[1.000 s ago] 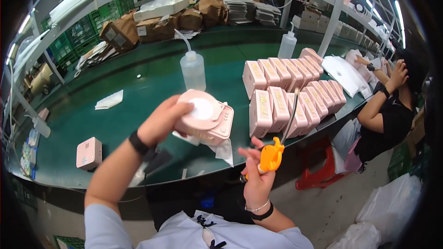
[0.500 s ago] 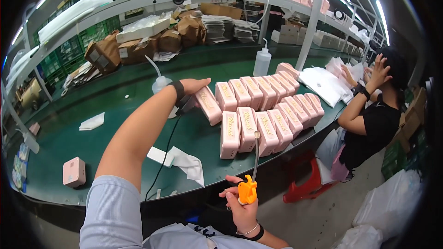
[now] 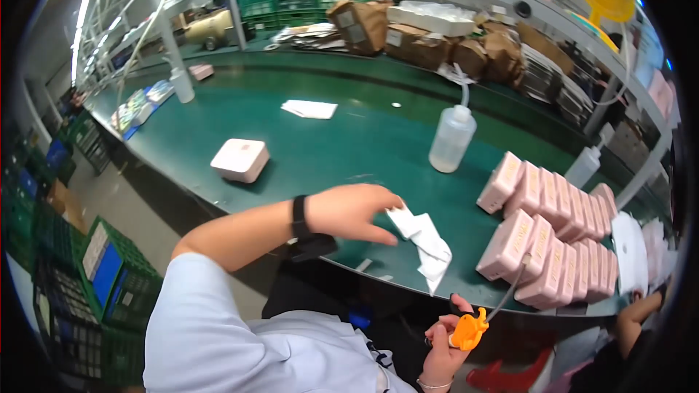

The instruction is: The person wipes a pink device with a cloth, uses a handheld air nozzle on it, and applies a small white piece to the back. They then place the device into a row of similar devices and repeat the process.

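Note:
My left hand reaches over the table, thumb and fingers apart around the upper end of a folded white cloth. The palm hides what lies beneath it. At the table's front edge, my right hand is closed on an orange blow gun with a thin metal tube. The tube points up toward two rows of pale pink boxes with gold lettering; the nearest include one in the front row and one in the back row. A single pink box sits apart on the left.
On the green table stand a clear squeeze bottle and another behind the boxes. A white sheet lies farther back. Green crates stand on the floor at left. A co-worker's arm shows at lower right.
My left hand has let go of the pink box at the row's left end and moved to the white cloth. My right hand still holds the blow gun. The view has swung left.

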### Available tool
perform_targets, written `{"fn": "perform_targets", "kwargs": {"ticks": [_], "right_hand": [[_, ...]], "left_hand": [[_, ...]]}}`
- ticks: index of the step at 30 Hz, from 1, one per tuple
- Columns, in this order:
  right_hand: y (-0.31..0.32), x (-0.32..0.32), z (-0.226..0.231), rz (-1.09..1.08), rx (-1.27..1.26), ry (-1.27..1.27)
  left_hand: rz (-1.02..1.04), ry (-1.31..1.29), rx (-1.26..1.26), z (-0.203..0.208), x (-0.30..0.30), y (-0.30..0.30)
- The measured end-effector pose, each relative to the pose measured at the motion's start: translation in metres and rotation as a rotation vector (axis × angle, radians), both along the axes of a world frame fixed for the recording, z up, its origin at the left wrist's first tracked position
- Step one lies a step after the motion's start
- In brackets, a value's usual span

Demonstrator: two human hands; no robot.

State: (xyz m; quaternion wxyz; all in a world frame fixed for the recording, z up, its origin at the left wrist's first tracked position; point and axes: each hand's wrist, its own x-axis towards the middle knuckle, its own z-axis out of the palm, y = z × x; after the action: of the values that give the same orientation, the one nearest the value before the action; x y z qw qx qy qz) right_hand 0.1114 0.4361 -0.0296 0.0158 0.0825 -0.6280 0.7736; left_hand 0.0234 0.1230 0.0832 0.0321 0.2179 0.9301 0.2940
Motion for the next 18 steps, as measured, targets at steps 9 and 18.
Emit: {"fn": "perform_targets", "kwargs": {"ticks": [9,18], "right_hand": [[-0.048,-0.008,0.028,0.531,0.429,0.519],[-0.093,-0.005,0.023,0.563,0.367,0.241]], "left_hand": [[1.320,0.311,-0.495,-0.060,0.121,-0.211],[1.286,0.275,0.110,-0.078,0.107,-0.227]]}}
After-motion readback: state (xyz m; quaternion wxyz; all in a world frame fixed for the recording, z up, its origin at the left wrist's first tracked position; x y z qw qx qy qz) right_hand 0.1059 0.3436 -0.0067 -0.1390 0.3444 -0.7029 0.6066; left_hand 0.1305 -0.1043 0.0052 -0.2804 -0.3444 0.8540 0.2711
